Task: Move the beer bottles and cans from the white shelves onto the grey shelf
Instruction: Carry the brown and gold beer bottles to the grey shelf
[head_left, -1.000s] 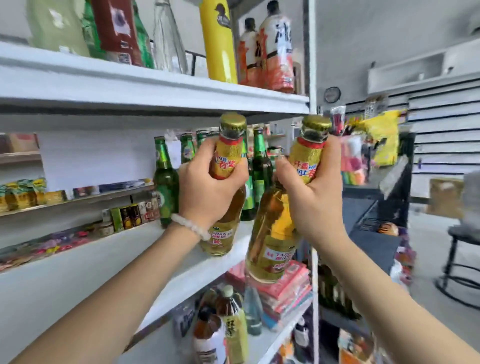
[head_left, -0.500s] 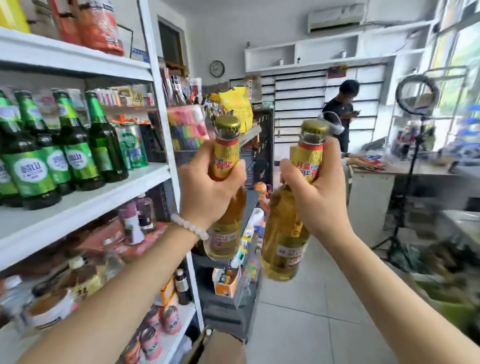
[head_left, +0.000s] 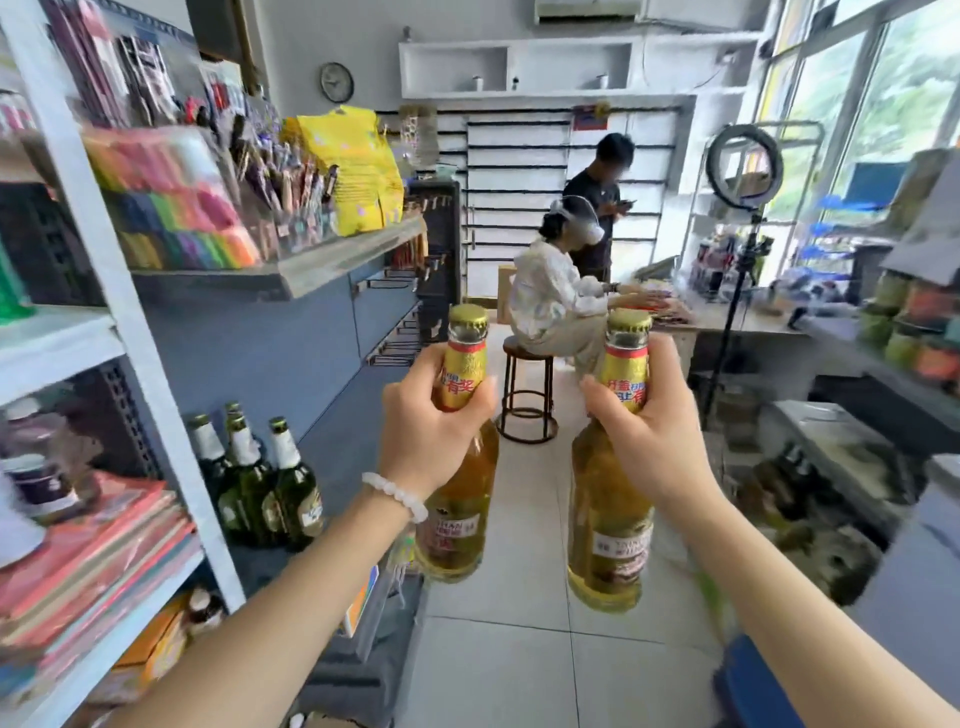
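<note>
My left hand (head_left: 428, 439) grips the neck of a clear beer bottle (head_left: 460, 499) with amber beer, a gold cap and a gold-red neck label. My right hand (head_left: 647, 436) grips the neck of a second, matching bottle (head_left: 610, 530). Both bottles hang upright in the air over the tiled aisle floor. To the left runs the grey shelf (head_left: 343, 415), with three dark green beer bottles (head_left: 260, 483) standing on its near end. The white shelves (head_left: 57, 343) fill the left edge of the view.
Colourful packs and a yellow bag (head_left: 358, 166) sit on the grey unit's upper board. Books lie stacked on a lower white shelf (head_left: 88, 551). A person sits on a stool (head_left: 527, 395) ahead, another stands behind. A ring light on a tripod (head_left: 743, 171) and counters stand at right.
The view has swung right, away from the white shelves, toward the aisle and the grey shelf. Both hands keep their grip on the two amber bottles, which now hang lower in the view.
</note>
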